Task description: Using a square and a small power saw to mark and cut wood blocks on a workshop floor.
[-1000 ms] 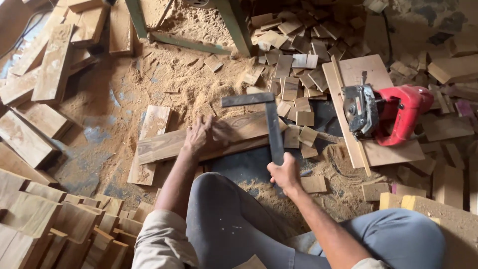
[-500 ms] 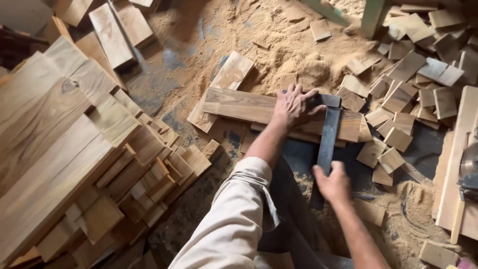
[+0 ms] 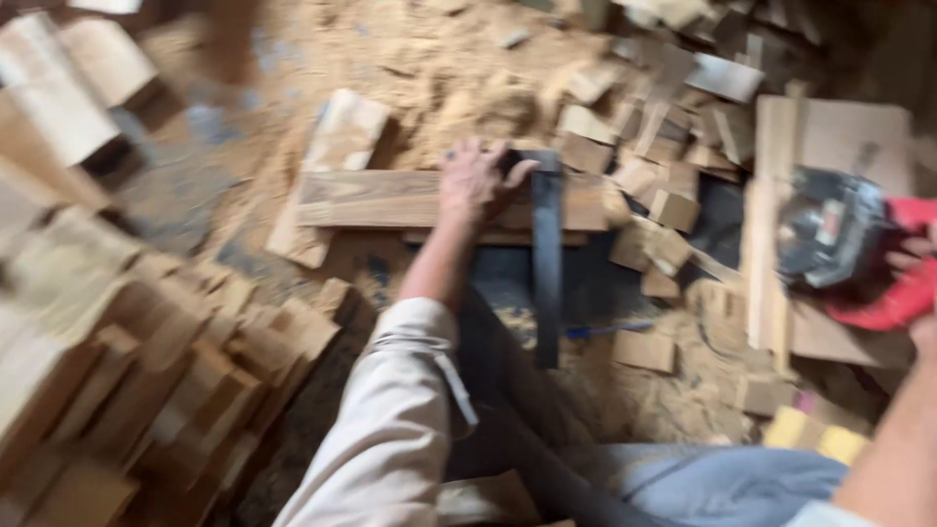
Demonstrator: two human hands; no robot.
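While the left hand (image 3: 475, 182) presses flat, fingers spread, on the long brown wooden plank (image 3: 390, 198) and dark metal square (image 3: 547, 256) at frame centre, the right hand (image 3: 913, 262), at right edge, closes on the red-handled circular saw (image 3: 849, 244); marking step, cut judged next.

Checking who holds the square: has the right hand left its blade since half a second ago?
Yes. The right hand has gone from the square rightward to the red saw.
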